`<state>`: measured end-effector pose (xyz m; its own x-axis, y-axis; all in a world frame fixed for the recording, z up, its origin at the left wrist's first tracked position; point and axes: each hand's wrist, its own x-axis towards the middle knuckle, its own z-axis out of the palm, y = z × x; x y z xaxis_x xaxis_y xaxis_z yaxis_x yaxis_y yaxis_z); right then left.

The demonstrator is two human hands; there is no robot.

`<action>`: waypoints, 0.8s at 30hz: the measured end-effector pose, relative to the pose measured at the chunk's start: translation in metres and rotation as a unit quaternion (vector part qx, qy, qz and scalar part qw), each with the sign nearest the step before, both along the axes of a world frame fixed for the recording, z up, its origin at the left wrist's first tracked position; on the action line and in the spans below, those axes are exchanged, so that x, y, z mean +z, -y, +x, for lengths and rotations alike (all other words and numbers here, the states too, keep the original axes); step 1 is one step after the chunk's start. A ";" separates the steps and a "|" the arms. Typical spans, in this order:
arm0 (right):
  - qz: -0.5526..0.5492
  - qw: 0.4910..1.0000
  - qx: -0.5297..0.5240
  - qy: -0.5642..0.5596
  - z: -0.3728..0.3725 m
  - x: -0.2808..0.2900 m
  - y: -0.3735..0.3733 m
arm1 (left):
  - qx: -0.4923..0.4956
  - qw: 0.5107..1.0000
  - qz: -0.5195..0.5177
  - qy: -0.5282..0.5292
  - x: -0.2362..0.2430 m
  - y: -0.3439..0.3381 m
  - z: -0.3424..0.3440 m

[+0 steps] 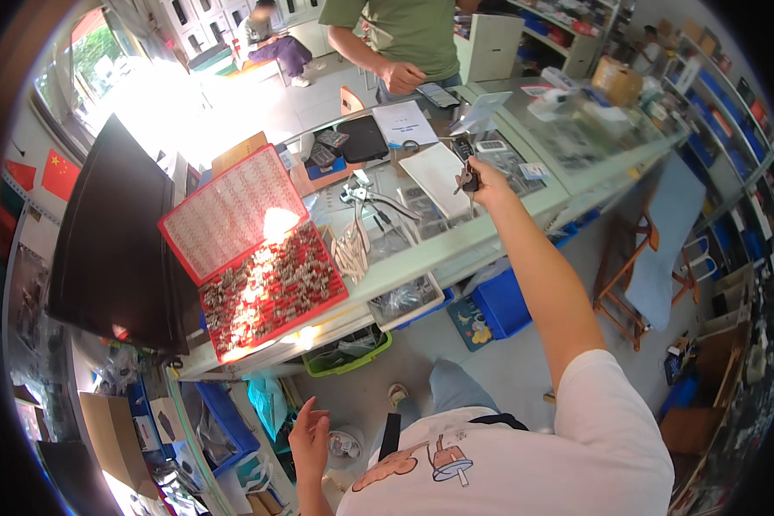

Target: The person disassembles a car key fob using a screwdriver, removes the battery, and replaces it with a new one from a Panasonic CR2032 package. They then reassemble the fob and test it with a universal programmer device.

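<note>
My right arm stretches out over the glass counter (387, 272). In my right hand (488, 182) is a bunch of keys (467, 178), with a dark fob at its upper end. It hangs over the right side of a white pad of paper (435, 175). My left hand (308, 433) is held low in front of the counter, fingers apart and holding nothing. Left of the pad lie metal pliers (371, 199). Farther left, an open red case (232, 215) contains many small metal pieces in rows.
A dark monitor (116, 245) stands at the counter's left end. Across the counter stands a person in a green shirt (413, 34), near a phone (439, 95). Below are a green bin (349, 357) and a blue bin (503, 303). A wooden folding chair (654, 249) stands right.
</note>
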<state>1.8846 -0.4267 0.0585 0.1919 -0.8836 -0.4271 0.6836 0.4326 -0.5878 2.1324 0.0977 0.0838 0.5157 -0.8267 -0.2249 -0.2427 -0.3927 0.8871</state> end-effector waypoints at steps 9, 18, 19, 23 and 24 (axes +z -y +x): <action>0.011 0.983 0.066 -0.169 0.088 -0.079 0.201 | 0.197 0.966 0.143 0.081 -0.003 0.031 -0.068; -0.079 0.915 0.124 -0.376 0.074 -0.101 0.211 | 0.353 0.914 0.174 0.099 0.021 0.082 -0.117; -0.170 0.862 0.092 -0.469 0.077 -0.052 0.152 | 0.366 0.909 0.171 0.097 0.018 0.081 -0.118; -0.368 0.845 0.255 -0.293 0.150 -0.012 0.035 | 0.361 0.912 0.147 0.128 -0.006 0.082 -0.112; -0.433 0.785 0.283 -0.341 0.188 -0.003 0.010 | 0.347 0.917 0.134 0.145 -0.011 0.083 -0.109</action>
